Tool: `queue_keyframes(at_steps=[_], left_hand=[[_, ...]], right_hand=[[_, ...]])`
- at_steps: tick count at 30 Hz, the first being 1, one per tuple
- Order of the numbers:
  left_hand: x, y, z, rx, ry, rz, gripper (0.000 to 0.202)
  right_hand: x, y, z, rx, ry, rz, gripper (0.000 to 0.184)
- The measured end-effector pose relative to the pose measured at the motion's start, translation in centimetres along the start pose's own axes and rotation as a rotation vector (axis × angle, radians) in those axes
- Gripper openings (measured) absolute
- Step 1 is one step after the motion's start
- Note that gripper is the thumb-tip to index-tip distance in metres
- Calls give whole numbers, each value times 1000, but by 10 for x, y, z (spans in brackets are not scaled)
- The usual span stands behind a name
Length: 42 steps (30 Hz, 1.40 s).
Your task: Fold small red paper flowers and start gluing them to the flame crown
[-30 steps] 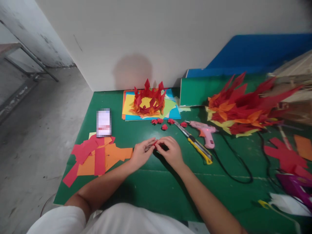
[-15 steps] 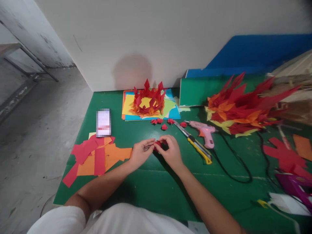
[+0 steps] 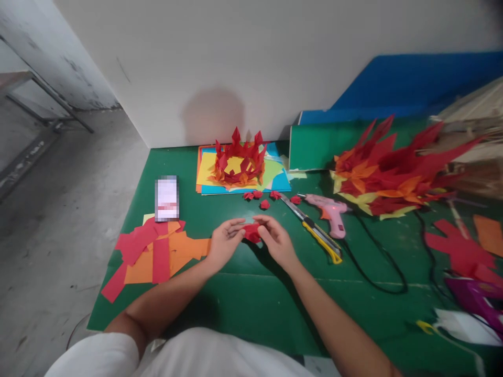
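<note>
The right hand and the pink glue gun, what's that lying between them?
In the head view, a yellow cutter lies on the green table between the right hand and the pink glue gun.

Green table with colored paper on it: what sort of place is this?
Likely a craft room or small workshop, though not certain: a pink glue gun and yellow utility knife lie near a crown-like ring of folded paper.

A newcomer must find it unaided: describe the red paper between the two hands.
Start from the green table; above its middle, the left hand and right hand face each other. The red paper piece spans the gap between them. Unlike the small folded red pieces lying beyond, it is held and looks larger.
</note>
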<state>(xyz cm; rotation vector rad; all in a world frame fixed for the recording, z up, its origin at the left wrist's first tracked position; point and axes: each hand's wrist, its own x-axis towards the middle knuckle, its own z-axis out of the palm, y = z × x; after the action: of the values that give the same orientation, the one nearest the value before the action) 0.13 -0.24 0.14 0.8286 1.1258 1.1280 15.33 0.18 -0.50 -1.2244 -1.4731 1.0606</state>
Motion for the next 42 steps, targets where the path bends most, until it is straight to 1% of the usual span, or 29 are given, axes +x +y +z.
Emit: queue_keyframes(at_steps=[4, 12, 18, 22, 26, 29, 32, 36, 39, 42], left_hand=[[3, -1, 0, -47, 32, -11, 31], [1, -2, 1, -19, 39, 65, 26], [0, -3, 0, -1, -3, 62, 27], [2, -4, 0, 24, -25, 71, 26], [3, -6, -2, 134, -75, 100, 21], [2, -6, -3, 221, -95, 119, 19], [2, -5, -3, 171, -105, 46, 23], [5, -2, -1, 33, -44, -57, 35], [7, 0, 0, -56, -26, -99, 42], [7, 1, 1, -69, -28, -112, 44]], right_hand=[[1, 1, -1, 58, -37, 45, 29], [-1, -3, 2, 35, -65, 41, 26], [-1, -1, 3, 56, -50, 42, 24], [-2, 0, 3, 32, -53, 10, 23], [-4, -1, 1, -22, -80, -18, 24], [-4, -1, -2, -34, -107, -2, 25], [-2, 0, -4, 43, -97, 44, 32], [1, 3, -4, 184, -71, 52, 44], [2, 2, -4, 197, -84, 31, 45], [1, 0, -3, 165, -88, 20, 41]])
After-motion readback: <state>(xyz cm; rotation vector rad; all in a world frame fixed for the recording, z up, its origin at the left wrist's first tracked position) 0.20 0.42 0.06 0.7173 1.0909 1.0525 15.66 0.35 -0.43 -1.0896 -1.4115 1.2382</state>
